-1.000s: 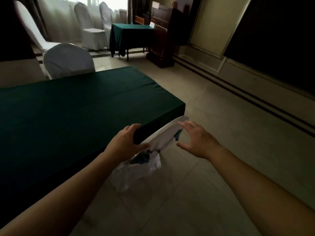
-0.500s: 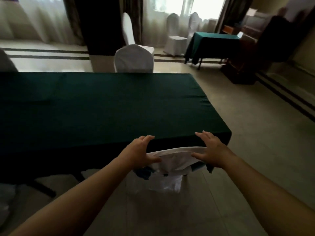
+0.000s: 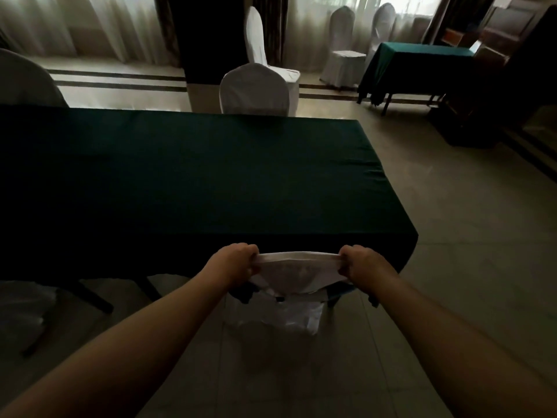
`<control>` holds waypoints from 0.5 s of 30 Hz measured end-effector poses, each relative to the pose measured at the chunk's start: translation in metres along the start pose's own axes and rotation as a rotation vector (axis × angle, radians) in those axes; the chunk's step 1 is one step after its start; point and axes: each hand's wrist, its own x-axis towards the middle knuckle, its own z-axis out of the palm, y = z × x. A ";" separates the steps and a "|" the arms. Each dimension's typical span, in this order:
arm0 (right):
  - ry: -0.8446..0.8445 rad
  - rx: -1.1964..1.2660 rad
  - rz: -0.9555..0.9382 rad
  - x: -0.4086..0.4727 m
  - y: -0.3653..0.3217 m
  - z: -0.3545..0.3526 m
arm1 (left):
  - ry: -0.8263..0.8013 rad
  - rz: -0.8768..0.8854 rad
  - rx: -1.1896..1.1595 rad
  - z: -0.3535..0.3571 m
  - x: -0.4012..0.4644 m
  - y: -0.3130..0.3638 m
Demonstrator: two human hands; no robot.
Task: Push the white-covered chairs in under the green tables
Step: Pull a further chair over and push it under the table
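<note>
A white-covered chair (image 3: 297,274) stands right in front of me, its back against the near edge of the long green table (image 3: 211,182). My left hand (image 3: 233,262) grips the left end of the chair's top edge. My right hand (image 3: 360,263) grips the right end. The chair's seat is hidden under the green cloth; only the back and the skirt near the floor show. Across the table another white-covered chair (image 3: 254,90) sits tucked against the far edge.
A white chair (image 3: 24,81) shows at the far left edge, and part of another chair's cover (image 3: 21,309) at the near left. Beyond stand a loose white chair (image 3: 259,46), two more by a small green table (image 3: 422,64), and dark wooden furniture (image 3: 512,55) at the right. Tiled floor lies to the right.
My view has swung to face the table squarely. Both hands have gone from open on the chair's back to fists closed on its top edge, and the chair now sits square to the table.
</note>
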 end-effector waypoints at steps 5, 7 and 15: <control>-0.001 -0.051 -0.018 0.000 0.000 0.008 | -0.004 0.038 0.047 0.008 -0.003 -0.011; 0.008 -0.089 -0.040 0.001 -0.002 0.009 | 0.017 0.065 0.075 0.010 -0.003 -0.013; 0.013 -0.120 -0.074 0.001 -0.013 0.009 | 0.038 0.125 0.146 0.006 -0.004 -0.021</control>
